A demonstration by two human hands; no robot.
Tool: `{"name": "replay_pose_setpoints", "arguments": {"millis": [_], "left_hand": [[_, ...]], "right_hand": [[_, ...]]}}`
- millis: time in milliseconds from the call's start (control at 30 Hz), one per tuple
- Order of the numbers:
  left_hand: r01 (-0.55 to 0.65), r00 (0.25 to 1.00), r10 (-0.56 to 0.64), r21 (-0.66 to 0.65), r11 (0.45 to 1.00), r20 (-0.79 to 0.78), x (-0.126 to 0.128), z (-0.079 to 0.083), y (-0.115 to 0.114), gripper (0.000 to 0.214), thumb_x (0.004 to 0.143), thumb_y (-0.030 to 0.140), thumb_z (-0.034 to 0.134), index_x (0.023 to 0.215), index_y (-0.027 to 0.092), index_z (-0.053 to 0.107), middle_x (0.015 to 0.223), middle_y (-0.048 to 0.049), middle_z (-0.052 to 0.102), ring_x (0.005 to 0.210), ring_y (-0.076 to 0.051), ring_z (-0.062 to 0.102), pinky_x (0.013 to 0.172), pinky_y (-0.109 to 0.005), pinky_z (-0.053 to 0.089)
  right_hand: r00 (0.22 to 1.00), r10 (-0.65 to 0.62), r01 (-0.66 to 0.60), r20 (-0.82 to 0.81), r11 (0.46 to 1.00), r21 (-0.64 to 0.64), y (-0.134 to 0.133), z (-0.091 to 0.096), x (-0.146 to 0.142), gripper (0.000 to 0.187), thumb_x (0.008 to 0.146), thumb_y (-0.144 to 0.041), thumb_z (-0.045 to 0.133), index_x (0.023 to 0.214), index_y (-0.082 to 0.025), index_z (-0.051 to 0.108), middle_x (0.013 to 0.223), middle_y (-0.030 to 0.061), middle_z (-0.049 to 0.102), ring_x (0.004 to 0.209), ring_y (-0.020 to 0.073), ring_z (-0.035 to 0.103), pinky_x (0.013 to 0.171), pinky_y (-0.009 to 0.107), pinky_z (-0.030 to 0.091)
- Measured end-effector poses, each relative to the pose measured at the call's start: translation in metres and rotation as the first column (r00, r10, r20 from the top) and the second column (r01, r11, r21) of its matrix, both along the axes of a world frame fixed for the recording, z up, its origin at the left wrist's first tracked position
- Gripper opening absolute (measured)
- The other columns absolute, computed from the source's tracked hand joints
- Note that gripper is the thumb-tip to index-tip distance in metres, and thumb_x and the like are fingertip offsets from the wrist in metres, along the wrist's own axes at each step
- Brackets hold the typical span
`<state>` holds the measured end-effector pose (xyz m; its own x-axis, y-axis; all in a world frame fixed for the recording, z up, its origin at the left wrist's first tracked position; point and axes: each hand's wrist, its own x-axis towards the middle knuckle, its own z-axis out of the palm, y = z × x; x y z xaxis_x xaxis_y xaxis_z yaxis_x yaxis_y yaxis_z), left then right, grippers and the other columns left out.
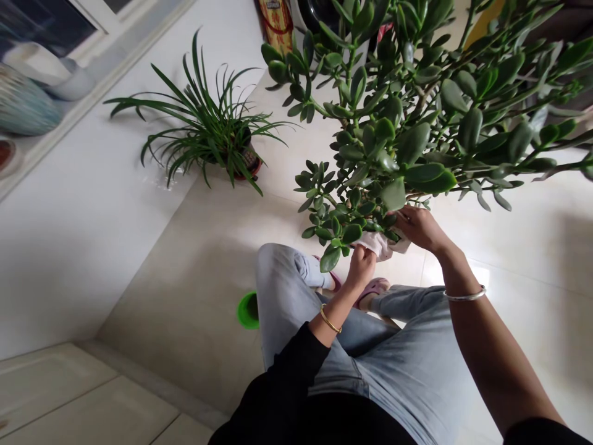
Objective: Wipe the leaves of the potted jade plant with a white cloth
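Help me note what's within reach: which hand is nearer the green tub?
Left. The left hand is right of the green tub, beyond the left leg; the right hand is farther right, at the larger plant.

A long-leaved plant [197, 123] occupies a dark pot [250, 159] on the tiled floor [185, 272], near the white wall [69, 247]. A green container [239, 310] rests on the floor. A blue-white vessel [23, 102] occupies the ledge [118, 71].

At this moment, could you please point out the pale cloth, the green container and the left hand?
Pale cloth [378, 246]: head view, on its crumpled middle.
Green container [241, 313]: head view, on its left side.
Left hand [362, 265]: head view, on its middle.
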<state>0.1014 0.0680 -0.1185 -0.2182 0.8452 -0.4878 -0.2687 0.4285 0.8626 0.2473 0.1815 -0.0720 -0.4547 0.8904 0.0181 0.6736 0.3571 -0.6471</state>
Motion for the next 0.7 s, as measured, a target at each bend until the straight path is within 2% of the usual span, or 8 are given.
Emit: {"name": "replay_pose_setpoints", "arguments": {"millis": [100,167,233,300,400,533,600,700], "left_hand": [[-0.009,1.000,0.009,-0.007,1.000,0.005,0.000,0.001,0.000,0.015,0.085,0.006,0.057,0.080,0.020,0.062,0.080,0.0012,0.064,0.080,-0.014,0.056,0.083,-0.026,0.046],[-0.016,1.000,0.016,-0.024,1.000,0.007,0.001,0.000,-0.002,0.016,0.087,0.007,0.057,0.078,0.020,0.060,0.074,0.0024,0.061,0.075,-0.013,0.054,0.080,-0.026,0.045],[-0.035,0.999,0.035,-0.048,0.998,0.005,0.001,-0.002,-0.007,0.017,0.087,0.008,0.057,0.075,0.020,0.059,0.068,0.0039,0.056,0.069,-0.012,0.049,0.074,-0.026,0.043],[-0.058,0.998,0.059,-0.069,0.996,0.006,0.001,-0.005,-0.013,0.017,0.087,0.007,0.057,0.076,0.019,0.059,0.067,0.0046,0.054,0.066,-0.012,0.047,0.072,-0.025,0.041],[-0.085,0.996,0.088,-0.080,0.993,0.024,0.001,-0.008,-0.021,0.015,0.086,0.006,0.057,0.079,0.019,0.061,0.072,0.0027,0.062,0.070,-0.012,0.053,0.074,-0.025,0.043],[-0.119,0.990,0.124,-0.079,0.990,0.059,-0.001,-0.013,-0.027,0.009,0.085,0.010,0.063,0.082,0.018,0.065,0.082,-0.0010,0.071,0.082,-0.014,0.064,0.082,-0.025,0.047],[-0.148,0.985,0.154,-0.080,0.986,0.081,-0.003,-0.018,-0.028,0.006,0.085,0.013,0.067,0.085,0.019,0.067,0.088,-0.0020,0.074,0.089,-0.015,0.066,0.086,-0.025,0.048],[-0.202,0.970,0.212,-0.095,0.975,0.121,-0.005,-0.025,-0.033,0.011,0.080,0.020,0.076,0.089,0.020,0.068,0.093,-0.0017,0.075,0.098,-0.016,0.068,0.089,-0.025,0.048]], "right_hand": [[0.997,-0.051,0.050,-0.055,0.999,-0.018,-0.002,0.000,0.003,0.044,0.098,-0.052,0.045,0.064,-0.024,0.039,0.061,0.0011,0.049,0.059,0.0156,0.043,0.062,0.032,0.037],[0.988,-0.118,0.113,-0.103,0.992,-0.054,-0.008,0.001,0.007,0.049,0.099,-0.060,0.045,0.066,-0.023,0.046,0.063,0.0014,0.051,0.061,0.0162,0.045,0.062,0.031,0.037],[0.958,-0.232,0.213,-0.171,0.970,-0.120,-0.020,0.000,0.013,0.054,0.098,-0.068,0.046,0.072,-0.022,0.056,0.067,0.0026,0.055,0.064,0.0171,0.047,0.061,0.031,0.038],[0.893,-0.372,0.320,-0.253,0.920,-0.224,-0.036,-0.005,0.020,0.060,0.094,-0.076,0.048,0.077,-0.021,0.062,0.068,0.0031,0.057,0.063,0.0174,0.048,0.058,0.031,0.037],[0.760,-0.546,0.409,-0.353,0.823,-0.394,-0.061,-0.019,0.030,0.063,0.088,-0.082,0.053,0.080,-0.021,0.066,0.066,0.0030,0.060,0.060,0.0180,0.050,0.055,0.030,0.038],[0.580,-0.696,0.453,-0.424,0.708,-0.542,-0.081,-0.051,0.039,0.064,0.084,-0.084,0.057,0.078,-0.022,0.069,0.059,0.0020,0.059,0.057,0.0199,0.054,0.052,0.031,0.041],[0.448,-0.744,0.370,-0.496,0.660,-0.654,-0.085,-0.068,0.038,0.068,0.082,-0.087,0.054,0.080,-0.022,0.071,0.057,0.0024,0.062,0.058,0.0222,0.061,0.051,0.031,0.046],[0.141,-0.803,0.124,-0.579,0.594,-0.795,-0.089,-0.090,0.035,0.060,0.085,-0.080,0.053,0.086,-0.024,0.074,0.069,0.0043,0.074,0.068,0.0242,0.071,0.059,0.033,0.056]]}}
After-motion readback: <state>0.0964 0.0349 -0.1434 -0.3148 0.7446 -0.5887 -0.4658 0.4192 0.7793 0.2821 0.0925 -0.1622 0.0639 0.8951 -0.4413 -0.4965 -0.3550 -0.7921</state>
